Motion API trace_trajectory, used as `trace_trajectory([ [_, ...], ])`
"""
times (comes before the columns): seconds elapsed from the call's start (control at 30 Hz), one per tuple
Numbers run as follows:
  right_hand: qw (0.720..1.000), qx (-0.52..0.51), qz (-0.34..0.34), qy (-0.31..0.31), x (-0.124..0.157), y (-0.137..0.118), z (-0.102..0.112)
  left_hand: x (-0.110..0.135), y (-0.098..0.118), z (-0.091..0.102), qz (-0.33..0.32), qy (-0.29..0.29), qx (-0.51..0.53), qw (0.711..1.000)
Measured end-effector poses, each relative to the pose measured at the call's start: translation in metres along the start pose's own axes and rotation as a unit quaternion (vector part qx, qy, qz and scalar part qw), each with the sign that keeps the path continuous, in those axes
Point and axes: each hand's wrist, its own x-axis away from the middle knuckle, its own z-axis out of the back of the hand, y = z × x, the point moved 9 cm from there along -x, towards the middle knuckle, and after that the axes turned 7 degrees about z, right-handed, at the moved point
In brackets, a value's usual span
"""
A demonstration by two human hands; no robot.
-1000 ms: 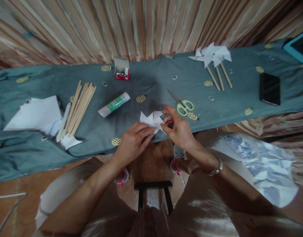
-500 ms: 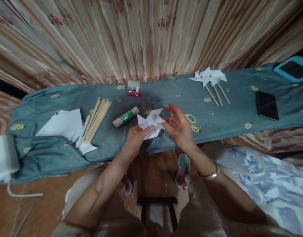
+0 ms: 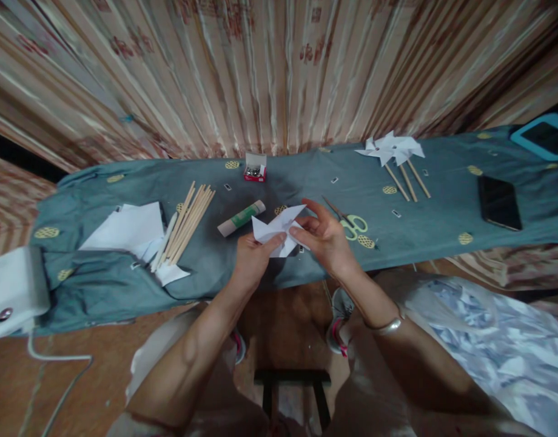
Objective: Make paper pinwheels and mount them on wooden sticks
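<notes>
Both my hands hold a folded white paper pinwheel head (image 3: 279,229) just above the front edge of a teal cloth-covered table (image 3: 443,230). My left hand (image 3: 254,258) pinches its lower left edge. My right hand (image 3: 327,240) pinches its right side, fingers curled round it. A glue stick (image 3: 241,218) lies just left of the paper. Green-handled scissors (image 3: 349,222) lie just right of my right hand.
Wooden sticks (image 3: 185,222) and white paper sheets (image 3: 127,229) lie at the left. A small red box of pins (image 3: 255,169) sits at the back. Finished pinwheels on sticks (image 3: 395,155), a black phone (image 3: 499,203) and a blue-cased tablet (image 3: 541,136) lie at the right. A striped curtain hangs behind.
The paper pinwheel was lifted off the table and turned between my hands. My right fingers, spread half a second ago, have closed on it. The camera tilted upward.
</notes>
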Motion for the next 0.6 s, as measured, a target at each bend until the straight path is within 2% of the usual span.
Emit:
trace_trajectory([
  [0.27, 0.999, -0.043, -0.023, 0.016, -0.0013, -0.0003, -0.0028, -0.0012, 0.0014, 0.0049, -0.003, 0.002, 0.005, 1.000],
  [0.6, 0.999, -0.023, -0.038, 0.027, -0.0008, -0.0021, -0.0007, -0.0001, 0.0028, 0.0081, 0.001, 0.017, 0.000, 1.000],
])
